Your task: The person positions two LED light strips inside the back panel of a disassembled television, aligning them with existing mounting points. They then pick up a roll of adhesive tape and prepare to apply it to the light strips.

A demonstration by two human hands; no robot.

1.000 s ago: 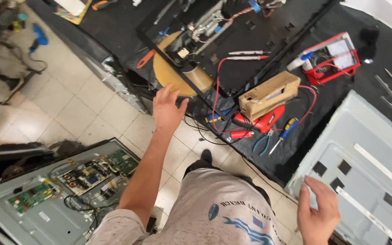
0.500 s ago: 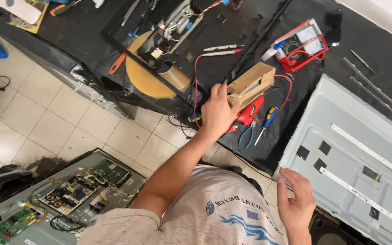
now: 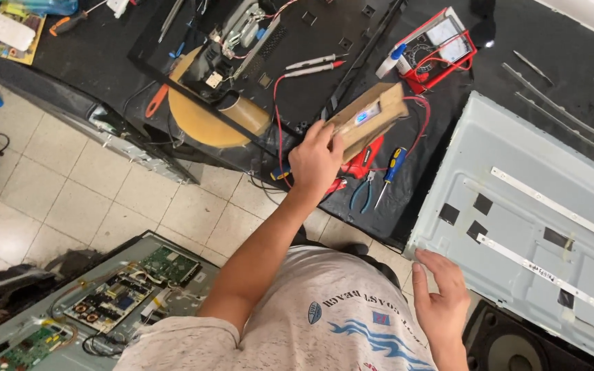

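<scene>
Moved since earlier frames: left hand [image 3: 316, 159] is travelling from bare bench space onto the wooden box [image 3: 369, 118]; right hand [image 3: 441, 299] is dropping to the panel's near corner.
Head view, left hand: fingers are curling round the box's near-left end, lifting it tilted.
Head view, wooden box: is sitting mid-bench, above red pliers [image 3: 361, 163], small lit window showing.
Head view, right hand: fingers are spreading open, holding nothing, touching the grey metal panel [image 3: 531, 172] edge.
Head view, far right: red meter [image 3: 441, 48] is lying flat.
</scene>
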